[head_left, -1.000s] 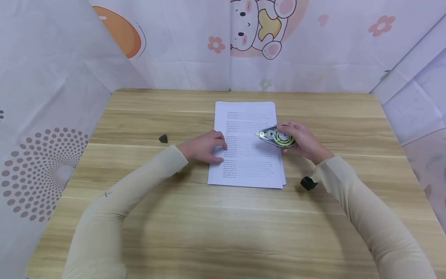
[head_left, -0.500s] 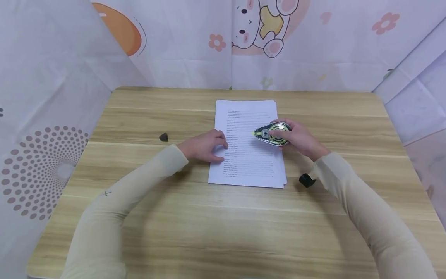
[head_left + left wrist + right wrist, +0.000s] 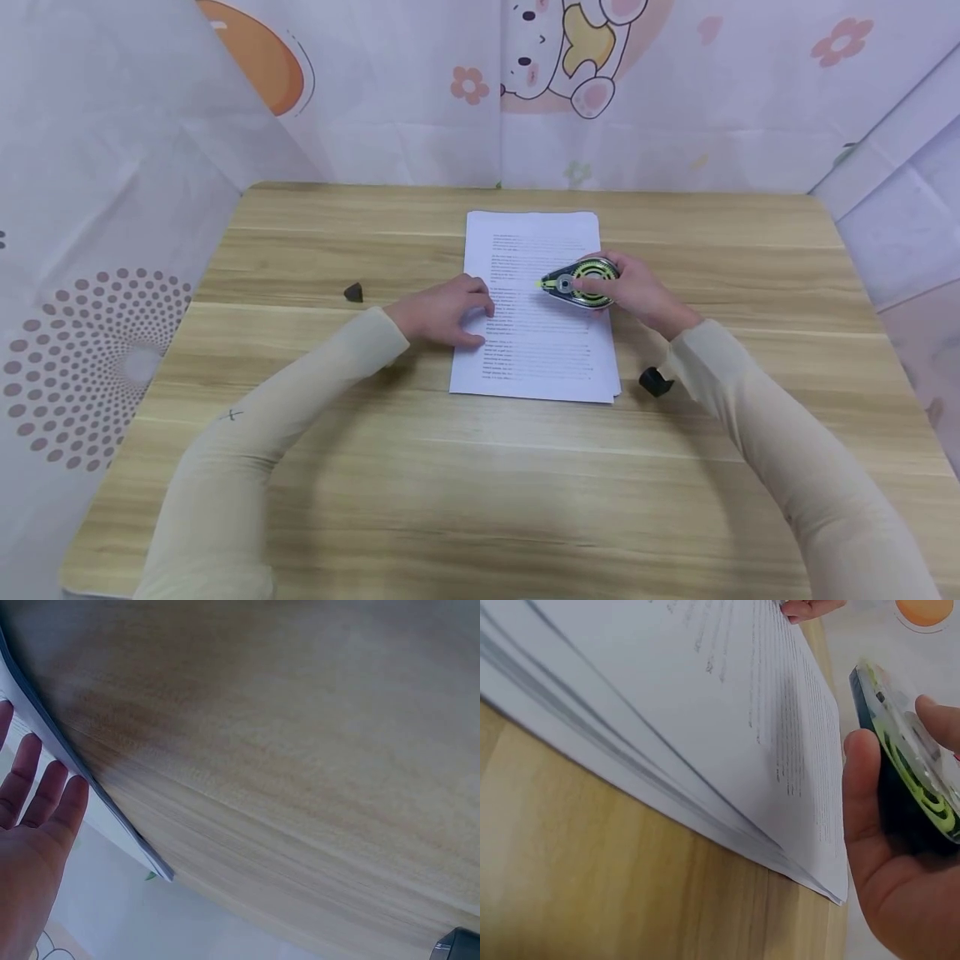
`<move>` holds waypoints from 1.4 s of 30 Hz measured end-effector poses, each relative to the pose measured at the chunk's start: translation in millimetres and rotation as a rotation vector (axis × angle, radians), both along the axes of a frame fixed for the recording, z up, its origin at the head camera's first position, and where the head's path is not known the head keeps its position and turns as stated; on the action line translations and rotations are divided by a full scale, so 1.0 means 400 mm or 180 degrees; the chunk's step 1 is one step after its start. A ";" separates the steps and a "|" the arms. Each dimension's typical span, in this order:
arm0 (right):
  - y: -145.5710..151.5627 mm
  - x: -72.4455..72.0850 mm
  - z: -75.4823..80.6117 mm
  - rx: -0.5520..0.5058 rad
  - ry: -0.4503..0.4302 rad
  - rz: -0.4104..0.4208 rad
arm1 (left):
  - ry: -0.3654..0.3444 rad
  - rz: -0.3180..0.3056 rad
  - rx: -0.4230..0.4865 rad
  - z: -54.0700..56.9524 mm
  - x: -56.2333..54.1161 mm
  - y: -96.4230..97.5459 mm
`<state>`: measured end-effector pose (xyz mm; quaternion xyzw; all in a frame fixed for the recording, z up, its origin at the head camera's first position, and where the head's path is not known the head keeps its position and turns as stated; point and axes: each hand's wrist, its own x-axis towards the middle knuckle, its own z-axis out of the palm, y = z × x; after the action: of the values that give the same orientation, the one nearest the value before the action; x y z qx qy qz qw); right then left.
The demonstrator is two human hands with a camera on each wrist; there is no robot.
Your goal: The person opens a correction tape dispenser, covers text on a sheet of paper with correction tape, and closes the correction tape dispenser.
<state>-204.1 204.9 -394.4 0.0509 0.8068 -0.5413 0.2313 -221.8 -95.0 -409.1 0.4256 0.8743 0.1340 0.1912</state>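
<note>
A stack of printed paper sheets [image 3: 540,367] lies on the wooden table. My right hand [image 3: 637,292] holds a correction tape dispenser [image 3: 582,282] with a clear shell and green-yellow wheel above the right half of the top sheet. Its pale tip points left. In the right wrist view the dispenser [image 3: 907,750] sits between thumb and fingers, apart from the sheets [image 3: 705,735]. My left hand [image 3: 446,312] rests at the stack's left edge, fingers loosely bent over the page. In the left wrist view these fingers [image 3: 71,806] lie at the edge, holding nothing.
A small dark wedge-shaped piece [image 3: 353,292] lies on the table [image 3: 450,492], left of the stack. Beside my right cuff is a black object [image 3: 656,382]. Printed curtains [image 3: 375,100] hang behind and on both sides of the table.
My right hand has moved slightly left with the dispenser and turned it, so the thumb now lies across its face. My left hand stays at the stack's left edge.
</note>
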 end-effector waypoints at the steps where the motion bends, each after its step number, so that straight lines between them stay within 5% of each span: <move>1: -0.001 0.000 0.001 0.0036 0.0014 0.0010 | -0.0002 0.0000 -0.0001 -0.001 -0.001 0.000; 12: -0.014 -0.008 0.008 0.0375 0.0213 0.0198 | -0.0007 -0.0018 -0.0007 -0.003 -0.006 0.002; 42: -0.042 -0.021 -0.003 0.0565 0.0297 0.0366 | 0.0043 -0.0097 0.0095 -0.006 -0.003 -0.005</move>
<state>-212.4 188.3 -395.5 -0.0005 0.8631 -0.4553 0.2187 -223.1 -96.8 -411.5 0.4426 0.8668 0.1412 0.1810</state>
